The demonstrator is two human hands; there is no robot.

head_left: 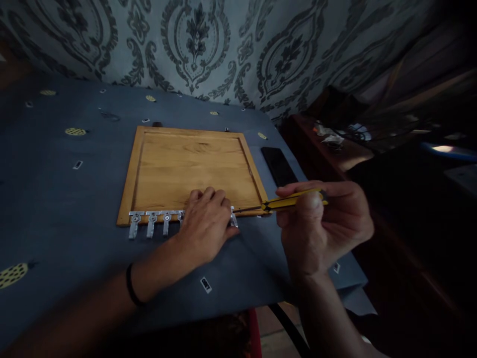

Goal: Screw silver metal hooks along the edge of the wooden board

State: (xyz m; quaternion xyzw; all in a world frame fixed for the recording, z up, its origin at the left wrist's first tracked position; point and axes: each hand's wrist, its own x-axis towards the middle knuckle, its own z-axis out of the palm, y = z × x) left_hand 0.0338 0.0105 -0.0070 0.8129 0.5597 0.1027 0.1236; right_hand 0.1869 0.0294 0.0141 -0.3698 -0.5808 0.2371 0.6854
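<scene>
Yellow and black, the handle of a slim screwdriver [292,201] is pinched between thumb and fingers of the right hand [335,214]; its dark shaft points left, the tip by the rightmost T-shaped metal bracket [234,219], though whether it sits in a screw I cannot tell; the left hand [206,219], a black wristband [133,285] behind it, bends over the near edge of the wooden panel [197,164], thumb beside that same bracket, its grip too hidden to tell; left of the knuckles, more silvery brackets [151,223] stand in a row, crossbars flat on the wood, stems jutting past the edge; the panel, honey-brown, grained and glossy, with a raised frame around a recessed centre, lies mid-table on a blue-grey tablecloth [74,199] printed with yellow pineapples; just beside its right edge rests a black smartphone [278,166]; beyond, pale damask-patterned fabric [196,40] rises behind the table.
</scene>
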